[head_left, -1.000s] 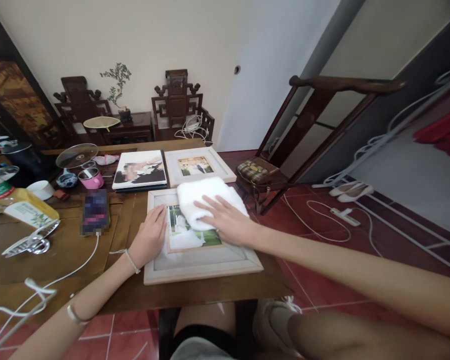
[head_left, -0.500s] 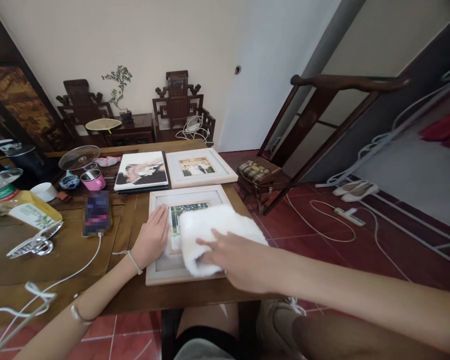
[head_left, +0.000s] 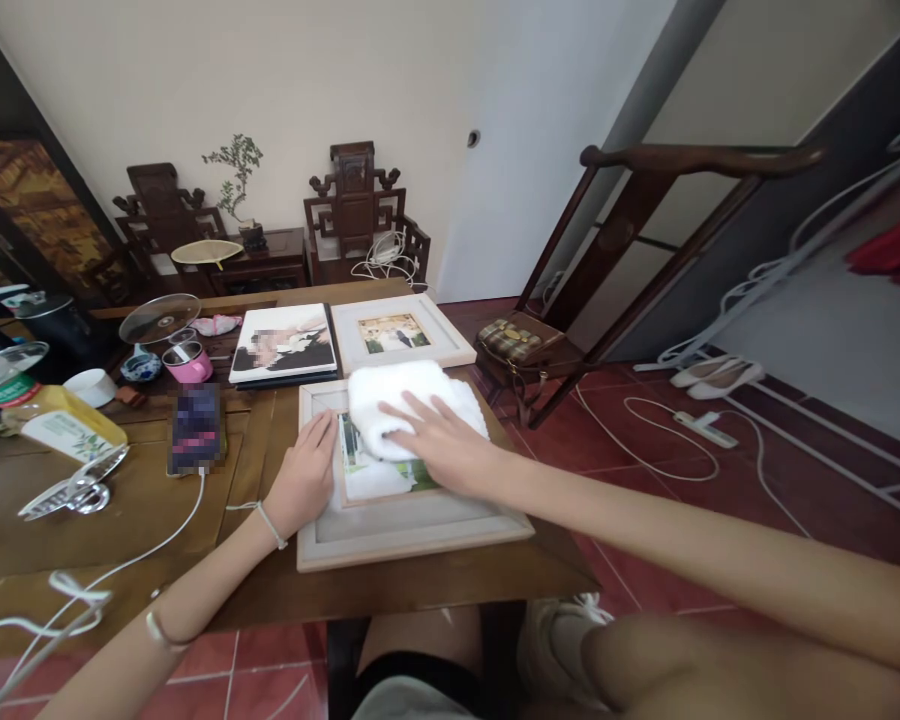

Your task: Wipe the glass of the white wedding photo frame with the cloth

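My right hand (head_left: 439, 445) lay flat on a fluffy white cloth (head_left: 390, 392). My fingers were spread out wide and pressed down on top of it. They were not curled around it, so I was not gripping it. The cloth sat on the far part of a big pale picture frame (head_left: 412, 528), and it covered the top of the photo (head_left: 379, 478) inside the frame. The near part of the photo showed below my hand. My left hand (head_left: 304, 480) lay open and flat on the left side of the same frame, with the fingers close together and the tips by the edge of the photo. It held nothing. A thin string band (head_left: 267, 523) was around that wrist. The frame lay flat on the brown wooden table (head_left: 157, 500), close to the near edge and right in front of me. Just behind it lay a second pale frame (head_left: 401, 335) with a small photo in it, and beside that, on the left, a photo book (head_left: 283, 342). A phone (head_left: 195, 428) lay to the left of my left hand, with a white cable (head_left: 166, 525) coming out of it toward me. Farther left were a pink cup (head_left: 187, 362) and a yellow packet (head_left: 64, 425). To the right of the table stood a dark wooden chair (head_left: 645, 200) with a small checked bag (head_left: 511, 342) on its seat.
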### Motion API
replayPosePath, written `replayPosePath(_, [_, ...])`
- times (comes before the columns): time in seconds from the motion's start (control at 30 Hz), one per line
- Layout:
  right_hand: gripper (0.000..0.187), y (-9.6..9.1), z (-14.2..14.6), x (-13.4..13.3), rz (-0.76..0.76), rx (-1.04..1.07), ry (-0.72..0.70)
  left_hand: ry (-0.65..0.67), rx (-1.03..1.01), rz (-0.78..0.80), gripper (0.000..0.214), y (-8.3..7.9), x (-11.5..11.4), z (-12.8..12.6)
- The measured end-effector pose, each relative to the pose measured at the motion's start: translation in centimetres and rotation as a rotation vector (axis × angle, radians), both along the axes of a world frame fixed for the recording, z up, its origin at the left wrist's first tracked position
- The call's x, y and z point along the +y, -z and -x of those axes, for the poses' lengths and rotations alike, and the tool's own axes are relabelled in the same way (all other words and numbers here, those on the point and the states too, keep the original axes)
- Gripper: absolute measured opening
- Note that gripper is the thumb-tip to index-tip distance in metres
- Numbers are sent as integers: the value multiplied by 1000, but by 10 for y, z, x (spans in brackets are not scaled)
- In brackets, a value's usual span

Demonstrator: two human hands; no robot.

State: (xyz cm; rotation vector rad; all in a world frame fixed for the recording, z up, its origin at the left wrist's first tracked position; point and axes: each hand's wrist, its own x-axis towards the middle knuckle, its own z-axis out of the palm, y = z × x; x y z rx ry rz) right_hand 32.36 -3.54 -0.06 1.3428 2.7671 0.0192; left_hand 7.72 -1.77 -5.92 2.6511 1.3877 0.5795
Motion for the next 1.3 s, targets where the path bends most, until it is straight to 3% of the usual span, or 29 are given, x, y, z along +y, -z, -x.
replayPosePath(0.17, [74,0,4,19,-157,-51,84,7,-1,-9,55,0,0,0])
replayPosePath(0.3, [65,-2,19,8,-29,-155,36,14,-9,-16,55,3,0,1])
replayPosePath(0.47, [58,-22,36,-27,100,-167,-80,12,-14,-26,55,3,0,1])
replayPosePath(0.63, [55,-46,32,-60,270,-87,-285,6,3,-5,56,0,-3,1])
replayPosePath(0.77, [57,-56,25,-70,358,-32,-299,6,-29,-12,54,1,-3,1])
replayPosePath(0.87, [61,-52,25,-67,332,0,-159,1,-74,-6,52,4,-2,1])
replayPosePath(1.0, [70,-32,37,-57,204,-121,28,-12,-164,28,49,5,-1,-1])
replayPosePath(1.13, [67,-16,55,-57,124,-133,-68,-95,-336,125,45,-4,1,-5])
replayPosePath(1.3, [37,-19,67,-64,103,-94,-269,-166,-489,196,48,-17,-1,-10])
